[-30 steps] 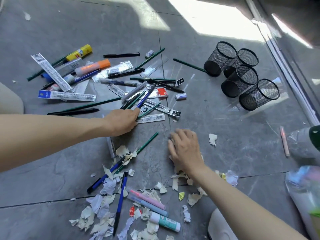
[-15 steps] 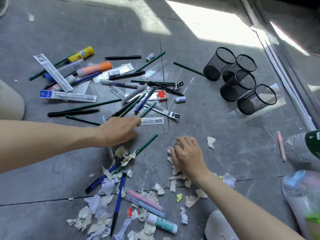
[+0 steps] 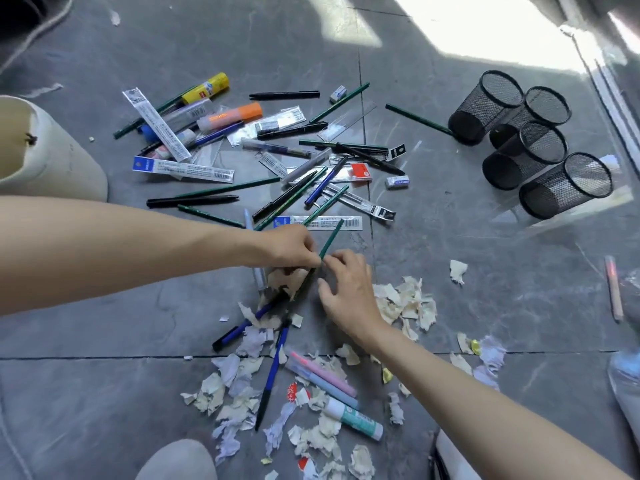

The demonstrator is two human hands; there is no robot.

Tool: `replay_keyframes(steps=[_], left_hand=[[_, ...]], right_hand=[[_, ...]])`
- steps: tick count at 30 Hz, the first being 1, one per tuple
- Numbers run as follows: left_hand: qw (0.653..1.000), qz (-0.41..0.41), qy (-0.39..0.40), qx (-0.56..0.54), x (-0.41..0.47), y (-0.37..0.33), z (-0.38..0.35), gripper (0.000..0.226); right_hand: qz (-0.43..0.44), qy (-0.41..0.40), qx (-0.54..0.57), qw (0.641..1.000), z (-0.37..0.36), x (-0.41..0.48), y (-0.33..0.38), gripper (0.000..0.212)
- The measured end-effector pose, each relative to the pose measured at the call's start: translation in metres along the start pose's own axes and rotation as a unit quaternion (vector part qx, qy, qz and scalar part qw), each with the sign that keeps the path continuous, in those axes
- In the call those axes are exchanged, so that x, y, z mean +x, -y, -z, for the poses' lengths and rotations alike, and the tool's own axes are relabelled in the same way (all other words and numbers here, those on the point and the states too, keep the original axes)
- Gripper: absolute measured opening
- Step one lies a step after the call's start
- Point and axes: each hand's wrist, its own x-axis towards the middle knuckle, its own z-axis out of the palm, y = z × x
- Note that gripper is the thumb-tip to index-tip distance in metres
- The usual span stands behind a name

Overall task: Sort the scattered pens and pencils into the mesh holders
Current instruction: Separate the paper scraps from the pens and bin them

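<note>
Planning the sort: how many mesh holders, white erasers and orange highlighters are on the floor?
Holders: 4
White erasers: 2
Orange highlighter: 1
Total: 7

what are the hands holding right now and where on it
The left hand pinches a green pencil near its middle; the right hand is at the same spot, but whether it grips cannot be told.

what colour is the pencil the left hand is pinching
Dark green. The thin dark green pencil, pinched by the left hand, shows best in the head view.
</note>
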Motion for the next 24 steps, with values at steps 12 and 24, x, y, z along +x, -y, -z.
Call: replay_keyframes(steps=[12,24], left_hand=[[0.99,0.014,-0.061,-0.125,-0.015,0.007,0.025,0.011],[0.973,0.002,-0.113,0.2,-0.041,0.064,0.019,0.02]], right_hand=[[-0.097,0.055,0.159,0.981,-0.011,0.02,0.03,0.028],[0.007,0.06,0.0,0.998,-0.036,0.027,0.049,0.012]])
